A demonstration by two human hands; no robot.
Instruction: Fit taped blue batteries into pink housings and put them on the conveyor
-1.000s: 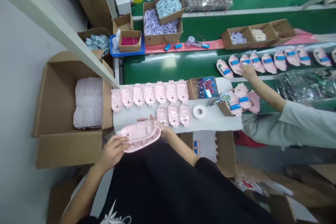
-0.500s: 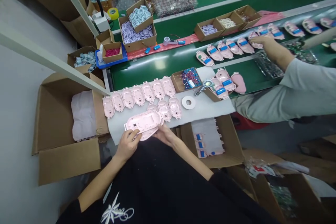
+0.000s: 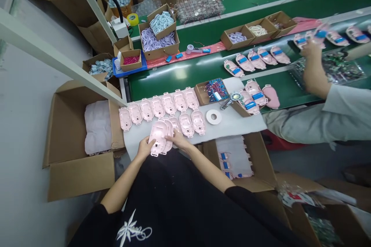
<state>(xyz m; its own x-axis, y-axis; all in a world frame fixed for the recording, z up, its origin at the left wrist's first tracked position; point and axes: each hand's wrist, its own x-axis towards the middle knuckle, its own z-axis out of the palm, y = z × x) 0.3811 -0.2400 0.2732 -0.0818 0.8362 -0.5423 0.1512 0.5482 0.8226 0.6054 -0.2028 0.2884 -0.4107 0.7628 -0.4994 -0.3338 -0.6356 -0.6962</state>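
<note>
My left hand (image 3: 145, 148) is closed on the near end of a pink plastic housing shell (image 3: 158, 136), held upright above the padded work surface. Behind it, partly covered, a second pink shell (image 3: 169, 133) overlaps it, and my right hand (image 3: 179, 139) grips that one at its side. Just beyond my hands, a row of pink shells (image 3: 169, 103) lies open side up on the white foam sheet (image 3: 136, 133). A shorter row of pink shells (image 3: 186, 125) sits nearer, beside a roll of white tape (image 3: 213, 116).
A box of wired blue parts (image 3: 203, 94) stands behind the tape. At right, a co-worker's hand (image 3: 313, 52) reaches over the green conveyor (image 3: 185, 73), which carries shells with blue batteries (image 3: 255, 60). Open cartons (image 3: 81, 177) stand at left and below the table edge.
The held shells have turned from lying sideways to upright, and their overlap now shows side by side. The co-worker's hand has moved right with a shell. The view has shifted slightly.
</note>
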